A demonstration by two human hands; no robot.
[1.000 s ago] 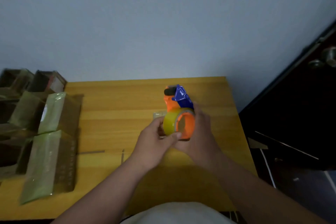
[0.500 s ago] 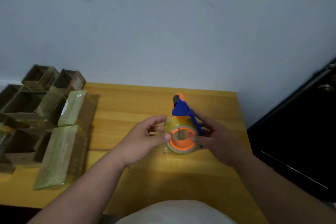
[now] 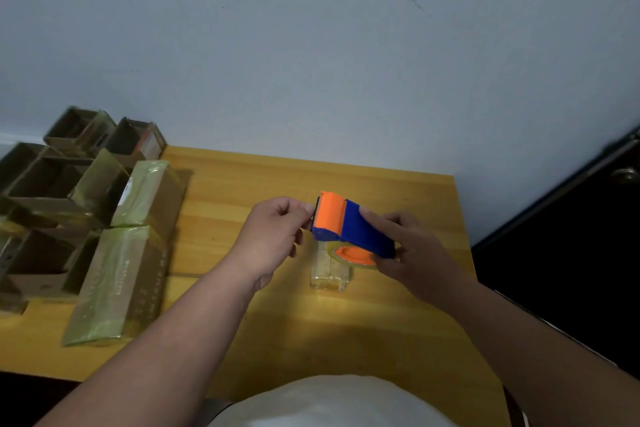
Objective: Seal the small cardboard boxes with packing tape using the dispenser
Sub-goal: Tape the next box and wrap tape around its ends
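My right hand point(image 3: 414, 253) grips an orange and blue tape dispenser point(image 3: 349, 224) by its blue body and the yellowish tape roll point(image 3: 353, 255), holding it above the wooden table point(image 3: 398, 322). The toothed orange front of the dispenser points left. There the curled fingers of my left hand point(image 3: 273, 236) pinch at the blade edge, where the tape comes out; the clear tape end is hard to make out. A small tape-wrapped box point(image 3: 329, 272) lies on the table just below the dispenser.
Two sealed cardboard boxes point(image 3: 117, 284) lie along the table's left side. Several open cardboard boxes point(image 3: 45, 180) stand beyond them at the far left. A pale wall rises behind the table, and a dark door point(image 3: 571, 253) stands to the right.
The dispenser has been turned so its toothed front points left instead of away from me. My left hand has left the roll and now pinches at the blade edge.
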